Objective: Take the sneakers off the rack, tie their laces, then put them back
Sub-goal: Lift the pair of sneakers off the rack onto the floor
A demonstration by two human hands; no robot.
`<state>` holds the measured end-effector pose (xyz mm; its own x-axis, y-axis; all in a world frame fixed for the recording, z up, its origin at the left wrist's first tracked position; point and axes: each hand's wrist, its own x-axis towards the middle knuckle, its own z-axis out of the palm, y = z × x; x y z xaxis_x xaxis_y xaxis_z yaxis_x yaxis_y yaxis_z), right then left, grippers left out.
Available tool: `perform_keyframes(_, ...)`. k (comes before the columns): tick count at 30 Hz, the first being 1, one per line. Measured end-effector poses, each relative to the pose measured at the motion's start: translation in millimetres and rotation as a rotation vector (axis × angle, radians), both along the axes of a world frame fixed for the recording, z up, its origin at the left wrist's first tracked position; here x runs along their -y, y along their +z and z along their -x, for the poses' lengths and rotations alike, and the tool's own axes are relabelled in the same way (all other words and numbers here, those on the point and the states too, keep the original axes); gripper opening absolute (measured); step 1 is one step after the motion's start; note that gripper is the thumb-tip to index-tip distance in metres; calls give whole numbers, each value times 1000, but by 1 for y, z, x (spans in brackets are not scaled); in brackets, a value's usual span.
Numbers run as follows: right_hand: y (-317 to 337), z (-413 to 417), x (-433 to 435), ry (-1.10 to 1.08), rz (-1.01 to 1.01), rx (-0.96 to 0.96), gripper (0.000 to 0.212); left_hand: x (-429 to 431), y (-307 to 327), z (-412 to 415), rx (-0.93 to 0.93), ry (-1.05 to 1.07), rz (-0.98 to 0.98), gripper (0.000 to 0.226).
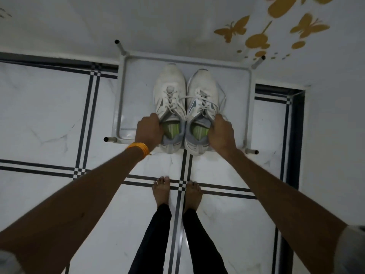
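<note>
Two white sneakers with grey trim and green insoles stand side by side on a white metal rack (123, 91), toes toward the wall. My left hand (148, 131) grips the collar of the left sneaker (169, 89) at its outer side. My right hand (222, 133) grips the collar of the right sneaker (203, 88) the same way. Loose white laces trail across both shoes, one strand running from the left shoe over to the right. An orange band circles my left wrist.
The rack stands against a white wall with yellow butterfly stickers (235, 29). Its leg ends (106, 139) stick out at the corners. My bare feet (178, 191) stand on white floor tiles with black lines, just in front of the rack.
</note>
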<state>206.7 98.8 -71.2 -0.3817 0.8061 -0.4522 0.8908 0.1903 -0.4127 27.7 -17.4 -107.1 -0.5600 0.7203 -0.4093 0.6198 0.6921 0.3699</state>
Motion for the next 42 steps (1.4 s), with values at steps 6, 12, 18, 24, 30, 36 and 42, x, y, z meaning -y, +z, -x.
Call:
perform_keyframes(6, 47, -47, 66, -6, -3, -81, 32, 60, 55, -48, 40, 24, -37, 16)
perform_keyframes(12, 51, -94, 151, -74, -38, -90, 43, 133, 66, -85, 60, -26, -91, 21)
perform_keyframes(18, 19, -125, 247, -139, -79, -135, 40, 224, 32, -118, 116, 7, -120, 24)
perform_keyframes(24, -42, -148, 308, -145, -30, -71, 39, 290, -40, -144, 187, 16, -105, 35)
perform_keyframes(30, -148, -159, 310, -103, -56, 0, 33, 286, -148, -152, 113, -44, -67, 28)
perform_keyframes(36, -264, -163, 291, 11, -106, 34, 22, 276, -263, -156, 48, -71, -65, 28)
perform_keyframes(42, -354, -168, 289, -29, -138, -16, 22, 280, -347, -160, 5, -72, -153, 29)
